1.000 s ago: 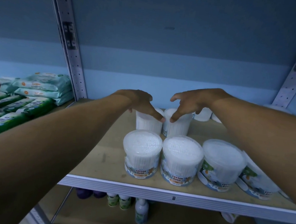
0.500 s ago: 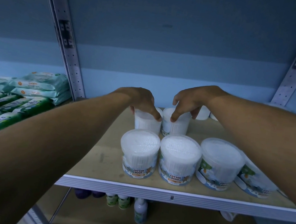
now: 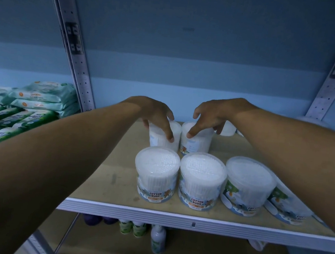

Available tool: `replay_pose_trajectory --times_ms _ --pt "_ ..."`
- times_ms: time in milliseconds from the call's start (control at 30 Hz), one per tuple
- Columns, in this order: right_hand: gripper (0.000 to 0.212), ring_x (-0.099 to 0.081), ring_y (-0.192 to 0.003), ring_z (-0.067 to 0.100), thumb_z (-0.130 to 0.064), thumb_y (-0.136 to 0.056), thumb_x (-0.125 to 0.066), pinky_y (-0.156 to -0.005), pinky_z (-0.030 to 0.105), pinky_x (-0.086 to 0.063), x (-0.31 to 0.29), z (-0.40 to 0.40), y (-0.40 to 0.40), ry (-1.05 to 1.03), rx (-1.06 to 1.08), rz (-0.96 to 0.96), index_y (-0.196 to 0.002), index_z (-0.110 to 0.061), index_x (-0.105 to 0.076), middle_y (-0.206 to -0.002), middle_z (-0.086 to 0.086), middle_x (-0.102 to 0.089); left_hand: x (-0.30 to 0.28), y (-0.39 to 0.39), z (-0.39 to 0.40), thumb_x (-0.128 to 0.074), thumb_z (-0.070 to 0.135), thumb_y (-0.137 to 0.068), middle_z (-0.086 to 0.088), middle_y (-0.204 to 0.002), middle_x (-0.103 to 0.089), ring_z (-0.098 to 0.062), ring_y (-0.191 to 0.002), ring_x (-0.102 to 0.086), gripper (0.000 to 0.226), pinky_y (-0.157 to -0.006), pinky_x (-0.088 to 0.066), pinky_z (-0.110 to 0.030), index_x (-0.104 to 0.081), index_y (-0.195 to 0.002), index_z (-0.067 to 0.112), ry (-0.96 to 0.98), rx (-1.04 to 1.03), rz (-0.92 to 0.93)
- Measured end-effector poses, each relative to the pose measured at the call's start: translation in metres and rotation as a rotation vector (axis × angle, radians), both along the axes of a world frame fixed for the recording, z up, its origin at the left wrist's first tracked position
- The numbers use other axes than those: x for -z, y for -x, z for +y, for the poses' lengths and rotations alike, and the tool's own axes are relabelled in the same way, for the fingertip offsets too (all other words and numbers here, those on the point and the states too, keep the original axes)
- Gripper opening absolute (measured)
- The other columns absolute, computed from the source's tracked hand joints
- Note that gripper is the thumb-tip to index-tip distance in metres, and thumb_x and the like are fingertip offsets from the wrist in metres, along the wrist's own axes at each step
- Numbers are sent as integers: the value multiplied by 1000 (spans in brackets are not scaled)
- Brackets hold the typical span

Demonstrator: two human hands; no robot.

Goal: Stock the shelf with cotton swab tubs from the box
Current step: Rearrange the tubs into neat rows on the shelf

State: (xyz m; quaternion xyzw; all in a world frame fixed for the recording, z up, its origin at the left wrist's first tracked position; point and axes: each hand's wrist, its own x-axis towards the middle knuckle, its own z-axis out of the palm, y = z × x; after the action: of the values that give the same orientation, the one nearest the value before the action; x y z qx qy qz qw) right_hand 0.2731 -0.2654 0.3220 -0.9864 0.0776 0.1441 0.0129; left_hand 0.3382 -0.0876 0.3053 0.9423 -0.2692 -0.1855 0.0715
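Now both hands lower than half second ago: my left hand (image 3: 155,115) clasps back-row left tub (image 3: 164,135), right hand (image 3: 210,116) clasps right tub (image 3: 197,140). Both tubs seated on shelf (image 3: 104,174) behind front row (image 3: 201,183). Placement nearly done; release next, I judge.
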Motion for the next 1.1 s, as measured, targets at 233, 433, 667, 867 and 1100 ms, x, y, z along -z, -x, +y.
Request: replay_pose_trajectory --times_ms 233,433,667,867,1100 --pt "110 -64 -112 26 -49 -65 -87 -95 36 -56 -1 -5 0 -49 -74 82 -154 -40 -22 -151 -8 -42 1 7 -5 -83 68 -59 -4 -113 -61 -24 -83 -72 77 -72 -63 -31 -62 -112 16 -54 -55 -55" --pt "111 -54 -127 25 -50 -68 -86 -98 32 -53 -1 -10 2 -109 -102 63 -155 -40 -18 -156 -8 -38 1 10 -4 -72 83 -55 -7 -115 -58 -27 -86 -72 91 -76 -62 -35 -53 -111 14 -63 -152 -54" --pt "104 -70 -96 26 -74 -48 -80 -81 37 -62 -2 -5 1 -53 -51 34 -138 -32 -51 -134 2 -53 -7 6 8 -88 51 -63 5 -144 -47 -24 -122 -54 93 -92 -57 -33 -45 -144 34 40 -14 49" --pt "83 -65 -110 28 -50 -64 -88 -88 38 -60 -1 -5 -1 -57 -80 57 -137 -35 -51 -137 -2 -49 -3 11 0 -82 67 -60 2 -122 -56 -18 -78 -72 84 -67 -58 -25 -58 -126 22 -22 -38 -59" --pt "99 -50 -129 23 -44 -71 -87 -95 28 -49 1 -13 0 -79 -149 57 -151 -40 -29 -155 -5 -39 2 12 -7 -64 91 -53 -6 -94 -63 -25 -71 -73 87 -68 -59 -29 -53 -96 16 -106 -133 -179"
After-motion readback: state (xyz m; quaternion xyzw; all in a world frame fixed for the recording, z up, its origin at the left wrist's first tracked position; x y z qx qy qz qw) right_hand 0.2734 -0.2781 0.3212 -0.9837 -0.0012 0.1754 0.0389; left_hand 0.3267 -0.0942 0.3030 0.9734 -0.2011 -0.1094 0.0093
